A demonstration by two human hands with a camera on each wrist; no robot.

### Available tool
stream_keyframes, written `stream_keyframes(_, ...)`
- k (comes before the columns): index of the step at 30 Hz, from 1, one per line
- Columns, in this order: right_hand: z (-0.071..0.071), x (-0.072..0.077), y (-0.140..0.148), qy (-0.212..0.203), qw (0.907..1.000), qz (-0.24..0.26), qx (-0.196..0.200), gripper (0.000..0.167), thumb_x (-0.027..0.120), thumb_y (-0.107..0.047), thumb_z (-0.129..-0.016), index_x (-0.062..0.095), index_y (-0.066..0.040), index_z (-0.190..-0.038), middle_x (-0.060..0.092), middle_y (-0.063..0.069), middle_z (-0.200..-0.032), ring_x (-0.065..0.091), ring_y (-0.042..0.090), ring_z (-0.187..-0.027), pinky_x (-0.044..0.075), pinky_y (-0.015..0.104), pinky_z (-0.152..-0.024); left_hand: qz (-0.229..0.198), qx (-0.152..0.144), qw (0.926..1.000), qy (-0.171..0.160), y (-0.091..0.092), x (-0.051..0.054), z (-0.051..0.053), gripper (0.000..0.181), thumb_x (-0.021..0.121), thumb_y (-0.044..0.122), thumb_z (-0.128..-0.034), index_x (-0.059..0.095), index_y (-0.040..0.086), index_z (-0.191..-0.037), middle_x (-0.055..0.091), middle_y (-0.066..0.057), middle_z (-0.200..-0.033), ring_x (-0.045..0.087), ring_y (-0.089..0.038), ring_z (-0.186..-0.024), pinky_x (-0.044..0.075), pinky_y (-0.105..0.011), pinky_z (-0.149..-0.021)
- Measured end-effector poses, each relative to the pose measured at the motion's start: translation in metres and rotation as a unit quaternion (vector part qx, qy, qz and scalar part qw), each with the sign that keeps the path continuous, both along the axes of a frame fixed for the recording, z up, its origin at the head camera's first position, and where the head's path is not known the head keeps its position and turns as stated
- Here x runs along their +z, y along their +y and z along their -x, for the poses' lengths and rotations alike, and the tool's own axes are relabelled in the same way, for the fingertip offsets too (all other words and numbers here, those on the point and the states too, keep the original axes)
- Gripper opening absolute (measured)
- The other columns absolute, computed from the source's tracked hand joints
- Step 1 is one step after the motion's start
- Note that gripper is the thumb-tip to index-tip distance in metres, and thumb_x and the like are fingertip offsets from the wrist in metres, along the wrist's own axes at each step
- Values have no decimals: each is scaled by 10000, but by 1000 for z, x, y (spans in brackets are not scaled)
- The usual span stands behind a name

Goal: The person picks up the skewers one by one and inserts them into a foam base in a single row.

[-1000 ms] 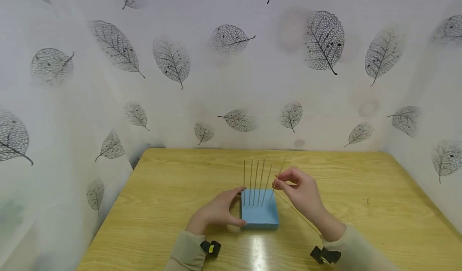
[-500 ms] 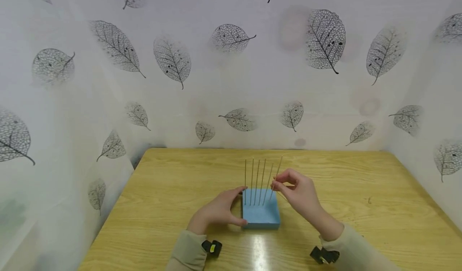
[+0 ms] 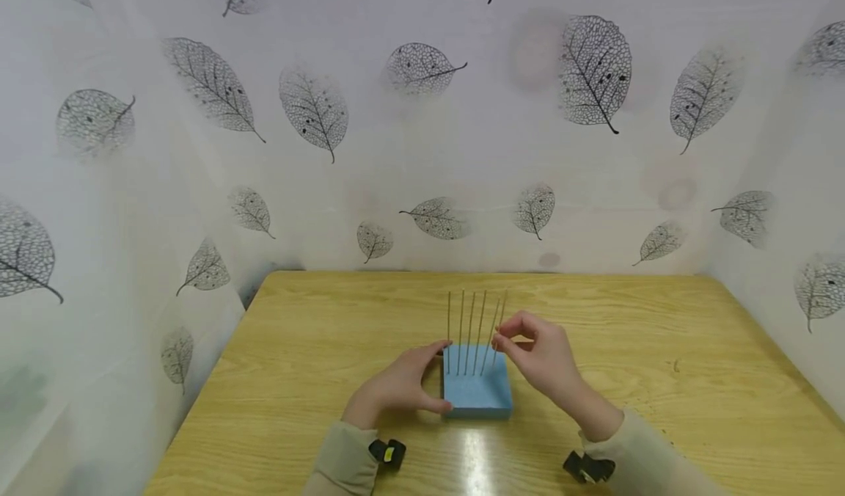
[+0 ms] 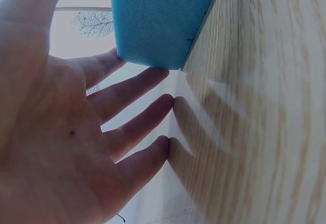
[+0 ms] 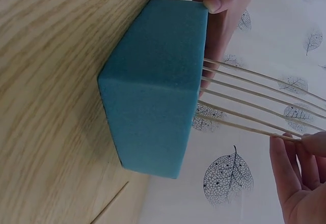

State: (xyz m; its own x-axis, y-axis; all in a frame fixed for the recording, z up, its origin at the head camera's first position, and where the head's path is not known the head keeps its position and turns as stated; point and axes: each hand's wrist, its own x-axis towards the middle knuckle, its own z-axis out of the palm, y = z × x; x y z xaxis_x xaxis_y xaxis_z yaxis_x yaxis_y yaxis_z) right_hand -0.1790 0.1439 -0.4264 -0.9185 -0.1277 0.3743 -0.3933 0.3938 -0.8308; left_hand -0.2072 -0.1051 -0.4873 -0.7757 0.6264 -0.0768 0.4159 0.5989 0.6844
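Observation:
A light blue foam block (image 3: 477, 393) sits on the table with several thin wooden sticks (image 3: 469, 334) standing in a row in its top. My left hand (image 3: 396, 386) holds the block's left side, thumb at the near corner and index finger at the far corner. The left wrist view shows its other fingers spread, some beyond the block (image 4: 158, 20). My right hand (image 3: 544, 353) pinches the rightmost stick (image 5: 239, 126) between thumb and fingertips, partway up. That stick's lower end meets the block's top; it leans slightly right, close to its neighbour.
Another stick (image 5: 109, 203) lies on the wooden table (image 3: 317, 320) beside the block, partly visible in the right wrist view. A leaf-patterned curtain (image 3: 422, 136) rises behind the table and along both sides.
My right hand has moved slightly left, bringing the pinched stick from a stronger rightward lean to more upright. The left hand and the block stay in place.

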Motion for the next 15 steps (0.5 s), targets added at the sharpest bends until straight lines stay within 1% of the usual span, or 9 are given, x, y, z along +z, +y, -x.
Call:
stream_keyframes(6, -1, -6, 2, 185, 9997, -3, -134, 116, 741, 50, -832, 668, -40, -844, 714, 78, -847, 726, 152, -787, 601, 182, -663, -14, 3, 10000, -22, 1, 1, -1, 1041, 845, 408, -733, 295, 73, -1551, 397, -111, -1563, 384, -300, -1435, 319, -493, -1201)
stream_keyframes(10, -1, -10, 4, 221, 9995, -21, -237, 128, 747, 46, -827, 668, -54, -832, 712, 70, -833, 724, 117, -780, 599, 179, -659, -21, 20, 10000, 3, 1, 1, -1, 1039, 851, 397, -729, 300, 68, -1547, 404, -118, -1557, 390, -304, -1430, 321, -498, -1198)
stream_keyframes(15, 1, -12, 4, 330, 9992, -37, -243, 133, 746, 61, -821, 669, -47, -836, 713, 62, -834, 733, 168, -776, 596, 173, -652, 30, 54, 10000, 3, 1, 0, -1, 1045, 851, 394, -725, 295, 75, -1550, 397, -113, -1562, 389, -304, -1430, 317, -492, -1202)
